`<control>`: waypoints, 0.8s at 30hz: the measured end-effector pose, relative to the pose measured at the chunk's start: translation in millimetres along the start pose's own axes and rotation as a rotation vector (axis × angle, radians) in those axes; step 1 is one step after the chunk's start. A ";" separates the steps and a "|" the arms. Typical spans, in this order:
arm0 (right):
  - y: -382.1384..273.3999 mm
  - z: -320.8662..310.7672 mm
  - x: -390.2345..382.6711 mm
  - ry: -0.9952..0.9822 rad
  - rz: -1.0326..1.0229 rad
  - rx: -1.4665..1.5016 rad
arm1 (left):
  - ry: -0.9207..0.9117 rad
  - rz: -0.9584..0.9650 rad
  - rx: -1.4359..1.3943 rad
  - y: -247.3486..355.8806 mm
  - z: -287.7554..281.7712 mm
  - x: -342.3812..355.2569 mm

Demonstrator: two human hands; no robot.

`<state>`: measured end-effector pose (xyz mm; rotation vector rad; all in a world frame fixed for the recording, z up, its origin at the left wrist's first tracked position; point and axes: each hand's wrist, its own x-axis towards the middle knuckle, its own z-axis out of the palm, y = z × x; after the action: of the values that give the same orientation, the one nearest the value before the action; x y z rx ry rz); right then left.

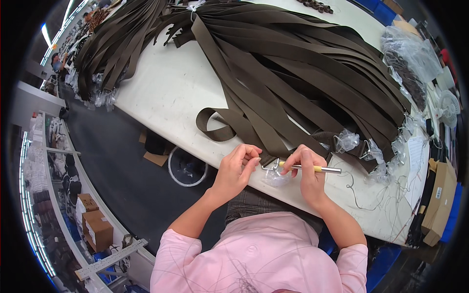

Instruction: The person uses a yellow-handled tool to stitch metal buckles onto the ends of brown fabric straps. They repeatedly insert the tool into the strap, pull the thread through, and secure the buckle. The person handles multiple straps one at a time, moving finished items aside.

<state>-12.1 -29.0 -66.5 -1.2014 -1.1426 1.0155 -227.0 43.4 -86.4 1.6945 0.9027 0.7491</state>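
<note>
My right hand [308, 171] grips a slim pen-like tool [328, 170], yellow with a silver end, its tip pointing left. My left hand [233, 171] is closed in a pinch beside the end of a dark brown webbing strap [273, 146]. Whatever lies between those fingertips is too small to make out. Between my hands, at the table's near edge, a bent metal buckle [269, 168] sits at the strap's end. Clear plastic wrap [276, 178] hangs about it. Part of the strap curls into a loop [215, 134] to the left.
A large bundle of brown straps [312, 63] covers much of the white table [161, 97], with plastic-wrapped buckles [373, 151] at the right. Another bundle [115, 44] hangs over the far left edge. Loose threads [376, 195] and a paper sheet [415, 166] lie rightward.
</note>
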 end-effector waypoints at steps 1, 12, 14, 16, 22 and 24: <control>1.0 8.4 4.1 0.036 0.036 0.036 | 0.016 0.002 -0.009 -1.1 0.1 -1.0; 11.8 33.1 16.6 0.105 0.145 -0.115 | -0.024 -0.162 -0.140 -3.2 -12.9 7.1; 12.4 34.0 16.8 0.099 0.148 -0.122 | -0.026 -0.152 -0.135 -3.6 -13.7 7.1; 14.0 34.8 17.0 0.090 0.142 -0.141 | -0.024 -0.143 -0.131 -4.9 -13.7 6.7; 17.6 35.2 14.3 0.163 0.138 -0.087 | -0.011 -0.141 -0.140 -6.0 -12.7 6.2; 19.0 35.4 13.6 0.152 0.108 -0.120 | -0.007 -0.123 -0.123 -6.6 -12.4 5.0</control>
<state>-44.7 -8.0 -83.7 -1.4238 -1.0401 0.9297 -236.0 55.0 -89.1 1.5189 0.9280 0.7009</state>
